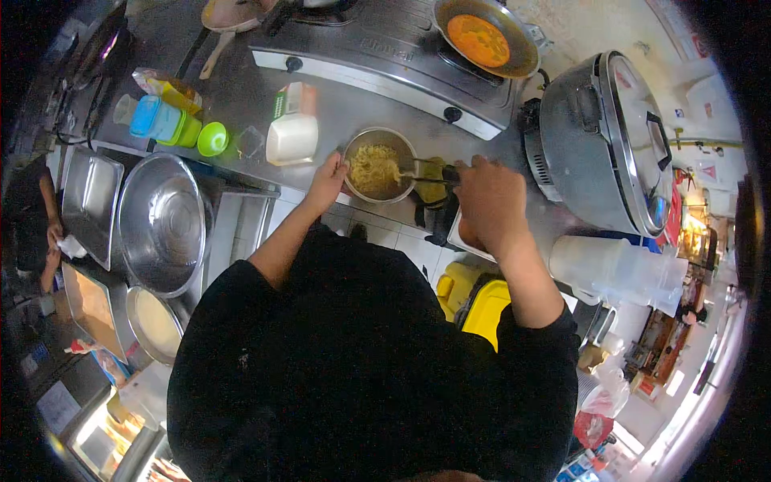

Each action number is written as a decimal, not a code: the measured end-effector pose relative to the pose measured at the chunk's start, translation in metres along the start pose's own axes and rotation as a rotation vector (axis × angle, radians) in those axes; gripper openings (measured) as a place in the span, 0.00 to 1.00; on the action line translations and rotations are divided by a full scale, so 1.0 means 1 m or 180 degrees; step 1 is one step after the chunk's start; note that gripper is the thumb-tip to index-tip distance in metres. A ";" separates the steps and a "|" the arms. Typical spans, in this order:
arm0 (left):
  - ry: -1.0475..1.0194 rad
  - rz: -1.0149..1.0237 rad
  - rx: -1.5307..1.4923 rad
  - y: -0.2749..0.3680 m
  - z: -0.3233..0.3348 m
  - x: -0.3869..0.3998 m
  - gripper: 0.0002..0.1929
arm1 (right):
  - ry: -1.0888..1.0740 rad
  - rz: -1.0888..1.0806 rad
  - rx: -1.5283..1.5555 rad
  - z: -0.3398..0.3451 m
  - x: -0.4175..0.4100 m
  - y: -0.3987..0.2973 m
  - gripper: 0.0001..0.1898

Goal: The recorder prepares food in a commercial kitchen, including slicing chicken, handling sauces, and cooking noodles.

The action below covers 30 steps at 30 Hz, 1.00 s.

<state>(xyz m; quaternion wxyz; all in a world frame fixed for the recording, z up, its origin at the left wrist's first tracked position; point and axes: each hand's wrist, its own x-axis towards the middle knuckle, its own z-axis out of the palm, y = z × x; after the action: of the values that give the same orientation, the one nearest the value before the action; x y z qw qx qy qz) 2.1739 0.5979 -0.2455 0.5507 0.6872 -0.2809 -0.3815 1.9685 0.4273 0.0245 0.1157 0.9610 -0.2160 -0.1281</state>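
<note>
A round stainless-steel bowl (pixel 409 144) stands on the steel counter in front of me, with yellowish, lumpy food (pixel 373 167) inside. My left hand (pixel 328 182) grips its left rim, thumb at the edge. On the other side, my right hand (pixel 491 202) is closed around the dark handle of a utensil (pixel 437 179). The utensil's pale tip reaches into the food; its exact kind is unclear. Behind the right hand, part of a white-rimmed tray (pixel 462 241) shows, largely hidden. A white carton (pixel 292 137) stands left of the bowl.
A gas stove (pixel 385 78) runs along the back, bearing a frying pan (pixel 523 60) of orange liquid. A large lidded cooker (pixel 572 132) stands right, near translucent plastic pitchers (pixel 593 265). Left are a green cup (pixel 212 139) and large metal basin (pixel 159 223). Another person's hand (pixel 54 235) shows far left.
</note>
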 end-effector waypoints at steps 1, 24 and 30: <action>-0.0059 -0.0222 -0.0483 0.004 0.000 -0.003 0.10 | 0.0078 -0.0006 0.0047 -0.005 -0.002 0.005 0.10; -0.0214 -0.0584 -0.1188 -0.006 0.001 -0.032 0.10 | -0.0789 0.0756 0.3786 0.116 -0.034 -0.017 0.18; -0.0066 -0.0490 -0.1181 -0.005 0.003 -0.028 0.11 | 0.0072 0.0196 0.1209 0.075 -0.047 -0.006 0.16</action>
<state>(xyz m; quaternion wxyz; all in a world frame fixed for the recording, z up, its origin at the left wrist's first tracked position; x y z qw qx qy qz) 2.1563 0.6199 -0.2447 0.6342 0.5895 -0.1581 -0.4747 1.9081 0.4410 -0.0383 -0.0615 0.9599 -0.2643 -0.0707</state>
